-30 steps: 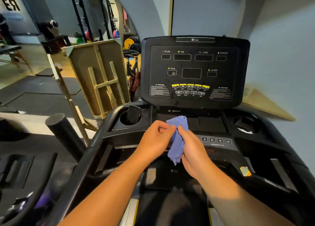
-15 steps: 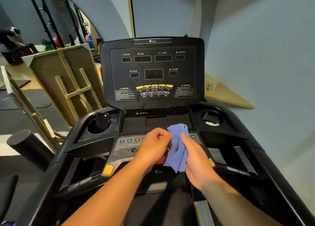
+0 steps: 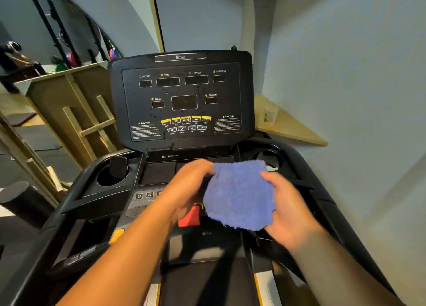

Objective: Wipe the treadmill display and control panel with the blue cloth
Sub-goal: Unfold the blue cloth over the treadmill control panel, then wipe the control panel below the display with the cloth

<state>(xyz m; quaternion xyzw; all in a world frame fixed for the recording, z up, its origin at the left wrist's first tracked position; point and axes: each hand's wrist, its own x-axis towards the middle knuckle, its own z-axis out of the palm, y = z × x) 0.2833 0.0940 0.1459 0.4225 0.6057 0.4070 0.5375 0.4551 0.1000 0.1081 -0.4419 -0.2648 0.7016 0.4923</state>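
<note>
Left hand (image 3: 189, 190) and right hand (image 3: 290, 204) pinch blue cloth (image 3: 239, 195) spread flat; better fold into pad, then wipe display (image 3: 184, 98) top-down.

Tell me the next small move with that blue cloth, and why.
Probably lift the blue cloth up to the display and press it flat there. Both the left hand and right hand hold it spread out above the control panel, touching neither surface, and the display shows specks.
</note>
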